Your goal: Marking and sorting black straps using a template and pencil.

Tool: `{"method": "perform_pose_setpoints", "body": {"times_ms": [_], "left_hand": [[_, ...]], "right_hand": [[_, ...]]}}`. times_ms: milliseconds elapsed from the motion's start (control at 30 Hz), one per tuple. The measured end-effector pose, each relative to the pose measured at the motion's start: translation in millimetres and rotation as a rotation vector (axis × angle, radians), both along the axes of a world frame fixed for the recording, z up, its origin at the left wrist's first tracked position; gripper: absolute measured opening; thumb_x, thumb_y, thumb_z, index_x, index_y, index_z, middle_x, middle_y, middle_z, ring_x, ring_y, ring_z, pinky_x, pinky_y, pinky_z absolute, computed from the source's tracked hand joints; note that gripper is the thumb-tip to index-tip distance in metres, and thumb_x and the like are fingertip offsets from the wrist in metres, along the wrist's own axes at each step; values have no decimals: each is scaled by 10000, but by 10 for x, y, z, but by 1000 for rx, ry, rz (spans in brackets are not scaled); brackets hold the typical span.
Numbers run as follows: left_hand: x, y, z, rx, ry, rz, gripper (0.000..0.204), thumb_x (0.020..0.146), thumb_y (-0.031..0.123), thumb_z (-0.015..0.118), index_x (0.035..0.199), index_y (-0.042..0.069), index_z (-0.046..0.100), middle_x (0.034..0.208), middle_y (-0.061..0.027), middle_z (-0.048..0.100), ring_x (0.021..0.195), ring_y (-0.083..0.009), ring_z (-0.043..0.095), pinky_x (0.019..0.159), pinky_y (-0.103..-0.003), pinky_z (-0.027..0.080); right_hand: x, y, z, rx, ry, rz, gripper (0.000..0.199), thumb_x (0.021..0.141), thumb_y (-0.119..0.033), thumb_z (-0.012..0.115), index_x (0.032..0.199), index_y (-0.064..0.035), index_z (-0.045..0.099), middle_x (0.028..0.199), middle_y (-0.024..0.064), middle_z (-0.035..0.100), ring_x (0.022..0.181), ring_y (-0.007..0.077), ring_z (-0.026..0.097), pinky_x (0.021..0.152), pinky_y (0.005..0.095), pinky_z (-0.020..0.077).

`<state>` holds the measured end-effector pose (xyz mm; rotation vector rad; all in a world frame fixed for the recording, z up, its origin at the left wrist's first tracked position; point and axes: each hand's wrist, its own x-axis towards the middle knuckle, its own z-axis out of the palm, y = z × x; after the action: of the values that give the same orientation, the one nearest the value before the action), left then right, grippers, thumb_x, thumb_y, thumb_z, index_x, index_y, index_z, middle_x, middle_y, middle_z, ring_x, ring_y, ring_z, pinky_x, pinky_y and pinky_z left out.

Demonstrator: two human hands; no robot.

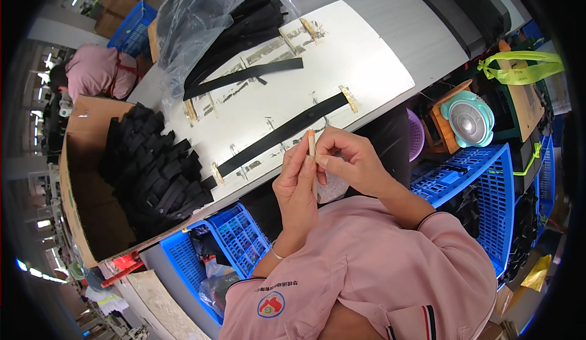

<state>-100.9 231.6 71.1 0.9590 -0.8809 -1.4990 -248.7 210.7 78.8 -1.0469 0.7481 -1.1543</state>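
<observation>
In front of my chest, my left hand [298, 184] is closed round a pale pencil-like stick [311, 141] with an orange tip, held upright. My right hand [354, 160] pinches at the same stick from the other side, its thumb and finger meeting beside the shaft. Just beyond my hands, a black strap [284, 133] lies slantwise along a white board [372, 53], between two yellowish end stops. Farther back on the board rests another black strap [256, 76], beside a clear plastic bag [183, 28] of black straps.
At left stands a cardboard box [82, 181] heaped with black straps [155, 169]. Blue baskets [241, 236] [497, 206] flank me below the table edge. A turquoise fan [469, 119] sits at right near a purple basket [415, 133]. Another person [101, 74] bends over at far left.
</observation>
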Motion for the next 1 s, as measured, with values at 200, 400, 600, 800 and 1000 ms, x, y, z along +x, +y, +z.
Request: {"method": "perform_pose_setpoints", "body": {"times_ms": [200, 400, 600, 800, 1000], "left_hand": [[-10, -5, -15, 46, 92, -26, 409, 1032, 30, 531, 1442, 23, 534, 1241, -19, 573, 862, -60, 514, 726, -204, 453], [37, -62, 12, 65, 103, -56, 458, 1034, 22, 508, 1490, 29, 470, 1207, -26, 587, 885, -71, 532, 730, -218, 467], [-6, -54, 87, 44, 35, 91, 347, 1031, 61, 535, 1372, 0, 542, 1120, -48, 622, 873, -71, 558, 743, -219, 459], [49, -52, -11, 31, 86, 50, 291, 1013, 60, 574, 1295, -14, 575, 1058, -51, 655, 866, -74, 569, 728, -205, 440], [45, -24, -23, -9, 12, 30, 337, 970, -14, 624, 1303, -24, 578, 1124, -66, 648, 998, -96, 591, 855, -236, 486]], "right_hand": [[-26, -1, -24, 33, 24, 22, 72, 970, -30, 592, 915, 11, 569, 862, 47, 579, 720, 135, 625, 670, 268, 506], [-20, -29, 4, 176, -14, -8, 81, 963, -62, 634, 923, 5, 612, 797, 44, 656, 698, 91, 630, 623, 232, 471], [-63, -43, 112, 300, 2, 50, 125, 950, -143, 681, 945, -21, 709, 823, 11, 678, 708, 49, 547, 640, 201, 416], [-73, -38, 116, 332, 90, 40, 160, 950, -161, 687, 988, -14, 735, 834, 2, 684, 718, 47, 554, 630, 200, 418], [-74, -22, 68, 369, 97, 29, 165, 951, -160, 684, 994, -8, 732, 845, -2, 677, 700, 42, 526, 626, 193, 419]]}}
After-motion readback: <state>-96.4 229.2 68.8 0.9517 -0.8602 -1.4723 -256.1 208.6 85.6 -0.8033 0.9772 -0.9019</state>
